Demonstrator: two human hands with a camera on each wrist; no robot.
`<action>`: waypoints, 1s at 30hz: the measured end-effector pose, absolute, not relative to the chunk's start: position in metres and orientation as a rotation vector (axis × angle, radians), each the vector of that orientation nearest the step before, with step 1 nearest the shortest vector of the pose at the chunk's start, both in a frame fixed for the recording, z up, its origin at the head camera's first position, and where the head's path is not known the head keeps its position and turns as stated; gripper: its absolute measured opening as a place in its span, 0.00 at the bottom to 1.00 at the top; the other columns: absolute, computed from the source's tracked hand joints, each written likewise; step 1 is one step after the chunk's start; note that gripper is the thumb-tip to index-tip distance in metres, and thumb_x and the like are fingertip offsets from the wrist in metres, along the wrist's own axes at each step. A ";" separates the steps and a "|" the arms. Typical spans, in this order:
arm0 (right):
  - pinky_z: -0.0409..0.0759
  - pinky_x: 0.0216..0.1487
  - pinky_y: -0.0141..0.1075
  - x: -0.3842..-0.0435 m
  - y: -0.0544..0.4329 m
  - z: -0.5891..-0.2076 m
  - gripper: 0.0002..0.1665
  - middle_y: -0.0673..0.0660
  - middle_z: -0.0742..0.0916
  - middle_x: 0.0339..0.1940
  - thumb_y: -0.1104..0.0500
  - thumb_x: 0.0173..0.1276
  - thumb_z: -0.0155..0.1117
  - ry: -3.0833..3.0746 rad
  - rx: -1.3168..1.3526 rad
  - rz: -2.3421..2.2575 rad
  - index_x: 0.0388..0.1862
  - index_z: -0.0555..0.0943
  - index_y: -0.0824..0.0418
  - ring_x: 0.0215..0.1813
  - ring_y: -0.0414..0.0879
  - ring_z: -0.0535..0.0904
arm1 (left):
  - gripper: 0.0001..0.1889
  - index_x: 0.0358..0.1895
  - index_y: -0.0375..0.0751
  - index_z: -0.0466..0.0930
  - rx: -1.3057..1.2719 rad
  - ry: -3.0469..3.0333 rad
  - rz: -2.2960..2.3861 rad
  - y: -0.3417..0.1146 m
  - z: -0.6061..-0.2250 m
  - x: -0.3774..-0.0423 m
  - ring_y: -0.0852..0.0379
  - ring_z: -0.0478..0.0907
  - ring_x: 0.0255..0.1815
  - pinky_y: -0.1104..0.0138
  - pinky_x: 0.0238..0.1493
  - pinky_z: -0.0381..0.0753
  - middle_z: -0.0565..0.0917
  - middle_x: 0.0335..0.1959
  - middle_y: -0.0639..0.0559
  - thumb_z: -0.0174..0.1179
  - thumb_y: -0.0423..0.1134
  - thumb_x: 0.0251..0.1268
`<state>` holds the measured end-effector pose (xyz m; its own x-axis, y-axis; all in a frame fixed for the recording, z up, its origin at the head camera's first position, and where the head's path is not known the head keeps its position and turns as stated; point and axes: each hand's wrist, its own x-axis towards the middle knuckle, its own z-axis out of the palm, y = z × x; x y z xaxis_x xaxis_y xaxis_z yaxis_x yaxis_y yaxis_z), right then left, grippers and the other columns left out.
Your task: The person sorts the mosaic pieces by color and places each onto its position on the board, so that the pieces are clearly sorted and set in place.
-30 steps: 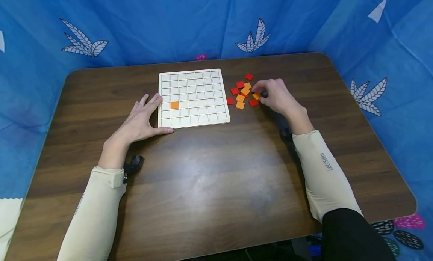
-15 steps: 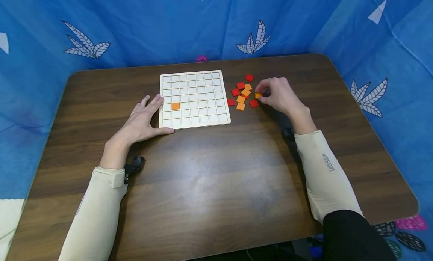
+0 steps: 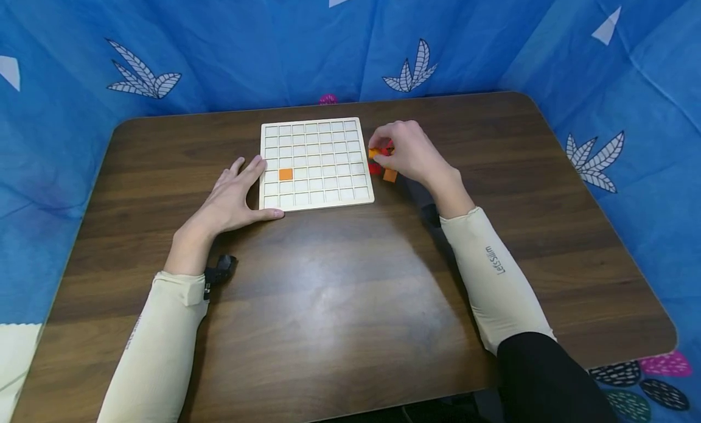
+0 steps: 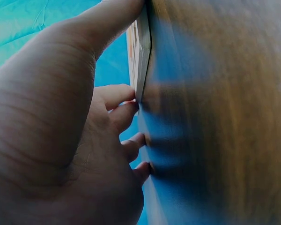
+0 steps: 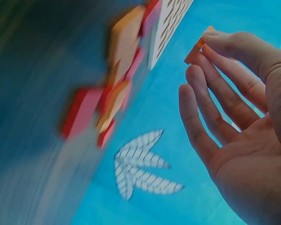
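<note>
Grid board (image 3: 317, 161): free on its near side, crowded right.
Bare desk (image 3: 328, 301) lies along the board's near side; the left hand (image 3: 227, 198) blocks its left edge. On its right, loose tiles (image 3: 390, 175) and the right hand (image 3: 409, 148) above them stand in the way; any gaps there are partly hidden.

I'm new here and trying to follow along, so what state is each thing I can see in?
Grid board: flat on the table, one square orange, the rest pale.
Orange tile on the board: lying flat in a square.
Held orange tile: pinched, raised off the table.
Loose red and orange tiles: bunched on the table.
Left hand: spread, touching the board.
Right hand: pinching a tile.
</note>
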<state>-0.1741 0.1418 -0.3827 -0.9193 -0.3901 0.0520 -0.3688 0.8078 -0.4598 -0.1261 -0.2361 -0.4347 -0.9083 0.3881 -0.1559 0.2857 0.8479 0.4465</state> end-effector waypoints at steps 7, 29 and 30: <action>0.81 0.59 0.43 -0.179 0.104 -0.381 0.14 0.56 0.91 0.46 0.61 0.66 0.79 2.938 -0.723 -0.725 0.49 0.90 0.59 0.50 0.52 0.82 | 0.62 0.87 0.44 0.45 0.520 2.783 0.632 -0.236 -0.435 -0.127 0.36 0.33 0.89 0.38 0.86 0.34 0.44 0.89 0.48 0.73 0.67 0.60; 0.82 0.54 0.36 -0.185 0.013 -0.398 0.06 0.53 0.91 0.41 0.60 0.67 0.76 2.831 -0.866 -0.613 0.42 0.89 0.58 0.44 0.45 0.83 | 0.62 0.87 0.44 0.46 0.507 2.764 0.685 -0.241 -0.437 -0.129 0.36 0.32 0.89 0.40 0.86 0.32 0.44 0.89 0.48 0.74 0.66 0.58; 0.82 0.54 0.36 -0.185 0.011 -0.400 0.06 0.53 0.91 0.40 0.61 0.67 0.76 2.832 -0.871 -0.607 0.42 0.89 0.58 0.44 0.45 0.82 | 0.62 0.87 0.44 0.46 0.506 2.763 0.687 -0.241 -0.438 -0.129 0.37 0.32 0.89 0.40 0.86 0.32 0.44 0.89 0.48 0.74 0.66 0.58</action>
